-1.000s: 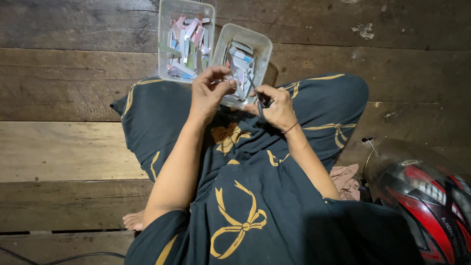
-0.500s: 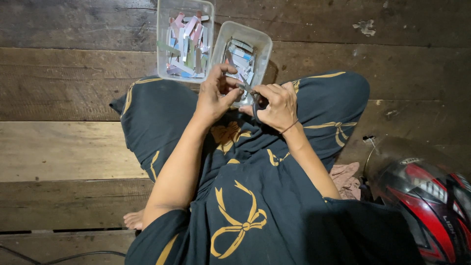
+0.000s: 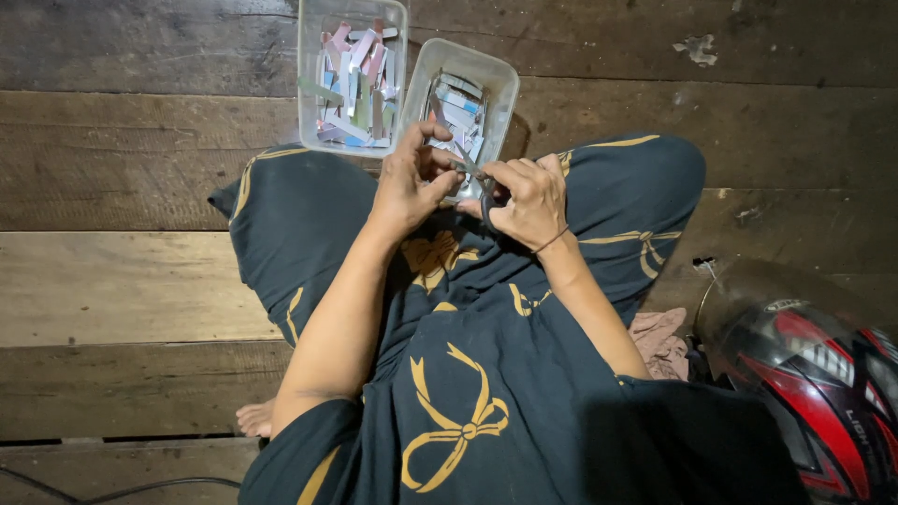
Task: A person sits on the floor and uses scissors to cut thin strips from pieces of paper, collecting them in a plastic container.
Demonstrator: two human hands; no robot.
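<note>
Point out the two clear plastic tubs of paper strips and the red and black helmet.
Left clear plastic tub of pink and pale strips [image 3: 309, 112]: head view, its left wall.
Right clear plastic tub of blue and white strips [image 3: 500, 79]: head view, its right rim.
Red and black helmet [image 3: 809, 374]: head view, red shell.

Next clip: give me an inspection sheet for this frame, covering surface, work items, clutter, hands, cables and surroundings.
Surface: worn wooden plank floor.
Work items: scissors between both hands; two clear plastic tubs, left tub and right tub, both holding small coloured strips.
Clutter: pinkish cloth.
Hands: left hand pinches a small piece at the blades; right hand grips the scissors.
Cables: thin dark cable.
Surroundings: red-and-black helmet; bare foot.
</note>
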